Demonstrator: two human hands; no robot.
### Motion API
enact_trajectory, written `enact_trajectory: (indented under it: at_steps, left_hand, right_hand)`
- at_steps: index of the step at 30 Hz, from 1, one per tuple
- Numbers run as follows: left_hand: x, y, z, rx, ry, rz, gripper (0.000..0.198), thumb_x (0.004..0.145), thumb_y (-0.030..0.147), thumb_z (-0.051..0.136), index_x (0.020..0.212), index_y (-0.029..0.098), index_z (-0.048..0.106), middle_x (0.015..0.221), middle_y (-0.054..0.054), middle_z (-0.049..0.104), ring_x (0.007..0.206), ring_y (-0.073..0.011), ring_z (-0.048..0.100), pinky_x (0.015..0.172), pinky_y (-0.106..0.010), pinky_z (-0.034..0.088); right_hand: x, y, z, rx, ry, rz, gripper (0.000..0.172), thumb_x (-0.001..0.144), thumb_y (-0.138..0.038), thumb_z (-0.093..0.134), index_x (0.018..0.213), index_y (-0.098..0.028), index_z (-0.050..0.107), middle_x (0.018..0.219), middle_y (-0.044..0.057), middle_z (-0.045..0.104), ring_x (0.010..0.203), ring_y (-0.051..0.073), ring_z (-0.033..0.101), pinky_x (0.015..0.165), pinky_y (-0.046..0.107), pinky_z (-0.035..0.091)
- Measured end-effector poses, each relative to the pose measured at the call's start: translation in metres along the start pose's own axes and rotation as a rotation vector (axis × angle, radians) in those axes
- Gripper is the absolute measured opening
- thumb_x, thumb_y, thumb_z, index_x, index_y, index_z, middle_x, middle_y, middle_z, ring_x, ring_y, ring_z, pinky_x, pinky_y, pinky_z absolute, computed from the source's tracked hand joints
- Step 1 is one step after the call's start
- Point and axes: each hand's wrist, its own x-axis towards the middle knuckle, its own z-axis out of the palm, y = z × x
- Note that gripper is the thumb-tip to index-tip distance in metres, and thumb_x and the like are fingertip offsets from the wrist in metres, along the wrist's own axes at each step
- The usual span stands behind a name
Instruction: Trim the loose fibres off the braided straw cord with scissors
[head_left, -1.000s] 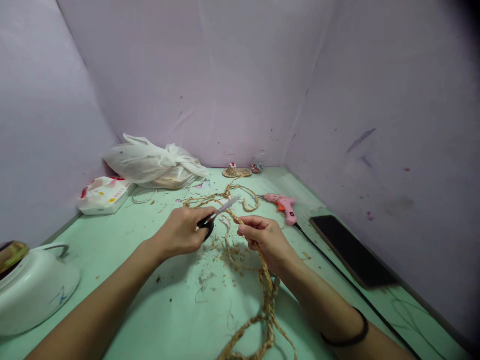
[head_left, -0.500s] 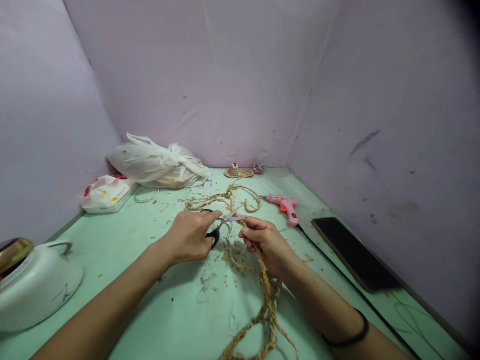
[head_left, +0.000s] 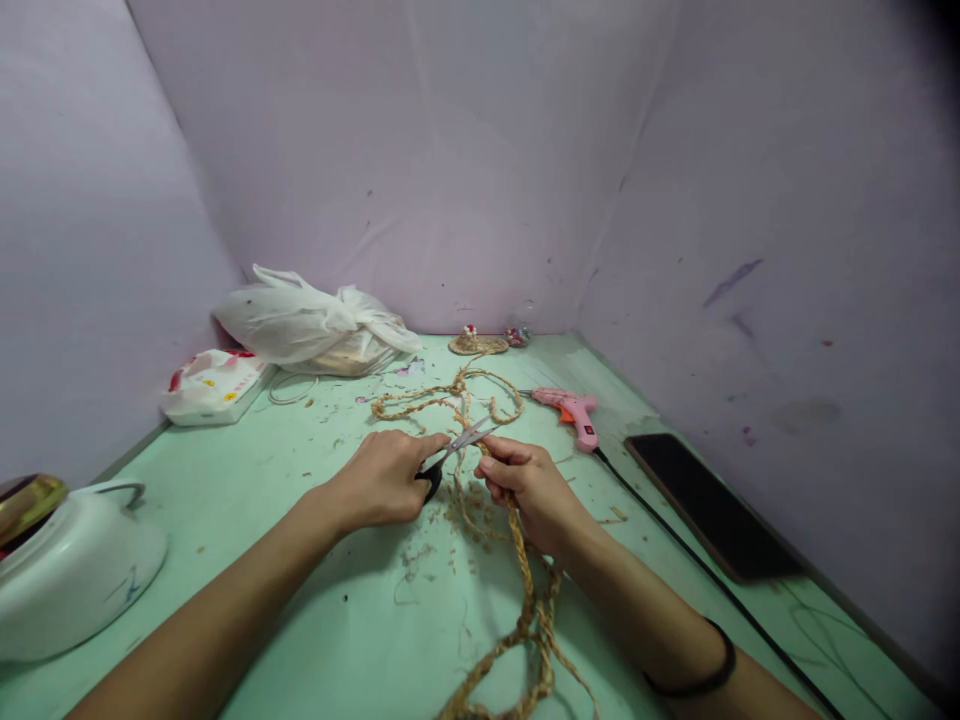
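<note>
- The rope [head_left: 523,560] is straw-coloured, plaited from dry, flat strands that twist over one another, so its edges look bumpy and its tone shifts from pale yellow to brown.
- It lies along the middle of the green table [head_left: 322,650]: the far part curls in loose loops beyond the hands, and the near part drops from the right hand [head_left: 534,492] to the bottom edge of the view.
- Near that edge several lengths overlap in a slack tangle, with a thinner strand trailing off to the right.
- The right hand holds the rope pinched between thumb and fingers.
- The left hand [head_left: 386,478] is curled around the black handles of a pair of scissors [head_left: 465,439], forefinger stretched along them.
- The scissors' silver blades stand slightly parted at the rope, just beside the right fingertips; whether they touch its strands is too small to tell.
- Small straw scraps [head_left: 454,515] are scattered on the table under and in front of the hands.
- A pink glue gun [head_left: 574,408] lies to the right of the far loops, with a dark phone [head_left: 709,505] nearer.
</note>
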Motion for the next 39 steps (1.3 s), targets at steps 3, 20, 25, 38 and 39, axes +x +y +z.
enact_trajectory:
  at_steps: [3,20,25,38,39]
  left_hand:
    - [0.0,-0.001,0.001,-0.012,-0.006,-0.013,0.034,0.067,0.015,0.044,0.097,0.026,0.056,0.068,0.0,0.062,0.062,-0.0155,0.056,0.056,-0.022,0.034]
    - [0.013,-0.004,0.001,-1.166,0.397,-0.401,0.039,0.057,0.026,0.067,0.09,0.014,0.053,0.06,-0.002,0.062,0.046,-0.0123,0.055,0.043,-0.021,0.037]
    - [0.016,-0.002,0.011,-1.47,0.34,-0.504,0.039,0.059,0.027,0.068,0.091,0.015,0.05,0.066,-0.003,0.064,0.047,-0.0095,0.056,0.038,-0.015,0.028]
    - [0.021,0.0,0.014,-1.653,0.509,-0.597,0.043,0.051,0.012,0.065,0.091,0.017,0.049,0.051,0.006,0.053,0.041,-0.0063,0.05,0.036,-0.013,0.025]
    - [0.021,0.001,0.014,-1.635,0.527,-0.623,0.044,0.05,0.011,0.065,0.091,0.017,0.048,0.05,0.006,0.054,0.041,-0.0066,0.05,0.036,-0.013,0.026]
  right_hand:
    - [0.0,0.001,0.001,0.011,0.008,0.0,0.01,0.062,-0.021,0.059,0.068,-0.014,0.063,0.056,-0.003,0.048,0.045,0.005,0.032,0.044,0.022,0.019]
    - [0.002,0.003,-0.001,0.2,0.024,0.077,0.036,0.061,-0.019,0.065,0.097,-0.018,0.066,0.061,-0.003,0.052,0.043,0.003,0.035,0.041,0.019,0.022]
    - [-0.002,0.003,0.005,0.038,-0.065,0.041,0.036,0.063,-0.022,0.065,0.098,-0.017,0.065,0.056,-0.005,0.049,0.043,0.004,0.034,0.043,0.02,0.025]
    - [-0.009,0.004,0.016,0.027,-0.143,0.177,0.026,0.055,-0.028,0.073,0.074,-0.012,0.065,0.052,-0.002,0.059,0.04,0.006,0.046,0.043,0.02,0.035]
    - [-0.009,0.004,0.016,0.045,-0.123,0.181,0.026,0.053,-0.028,0.074,0.072,-0.012,0.066,0.055,0.0,0.062,0.041,0.006,0.047,0.044,0.021,0.037]
